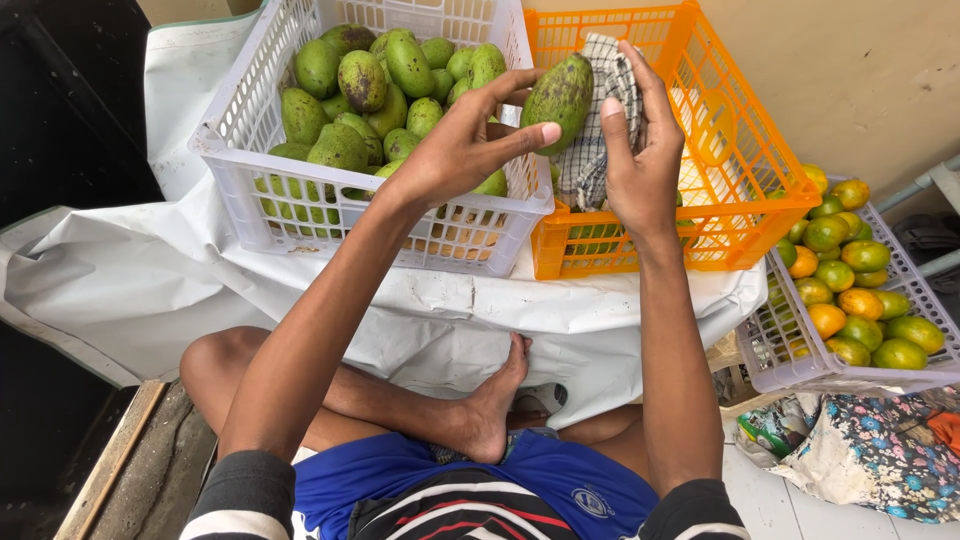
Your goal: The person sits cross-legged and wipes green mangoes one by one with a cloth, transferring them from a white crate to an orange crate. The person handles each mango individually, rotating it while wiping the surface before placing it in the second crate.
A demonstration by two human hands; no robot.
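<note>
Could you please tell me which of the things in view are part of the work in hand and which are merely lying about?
In hand:
- left hand holding a green oval mango
- right hand holding a checked cloth
- white plastic crate of mangoes
- orange plastic crate

Lying about:
- lilac basket of citrus
- flowered fabric

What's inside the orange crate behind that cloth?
Through the orange crate slats a few green mangoes show at the bottom. The right hand, its checked cloth and the mango it wipes hide the crate's left side, so the count is unclear.
</note>
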